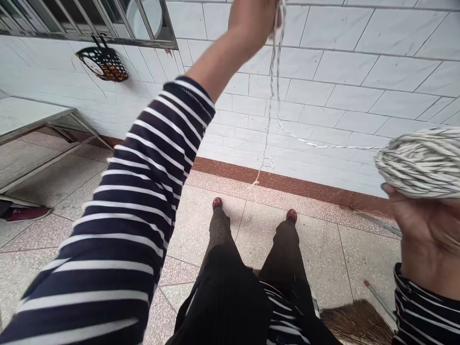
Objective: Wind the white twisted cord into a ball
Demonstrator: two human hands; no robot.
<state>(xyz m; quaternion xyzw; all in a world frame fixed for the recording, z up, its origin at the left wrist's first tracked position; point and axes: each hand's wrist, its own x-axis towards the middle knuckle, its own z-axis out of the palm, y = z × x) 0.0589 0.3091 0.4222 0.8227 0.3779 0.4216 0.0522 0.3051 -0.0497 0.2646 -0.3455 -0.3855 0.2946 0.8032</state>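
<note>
High at the top edge, my left hand (pixel 251 21) is closed on a thin white-and-dark twisted cord (pixel 270 96); part of the fingers is cut off by the frame. One strand hangs down from it to a small knotted end, with a little loop beside it. The other strand dips and runs right to a thick wound bundle of cord (pixel 424 165). At the right edge my right hand (pixel 427 220) holds that bundle from below, thumb along its side. The bundle's far end lies outside the frame.
A white tiled wall (pixel 341 72) stands in front. A black patterned basket (pixel 102 63) hangs below the barred window (pixel 89 19). At left is a metal-framed table (pixel 36 115), with another person's shoe (pixel 28 213) below it. A straw broom (pixel 357 322) lies at lower right.
</note>
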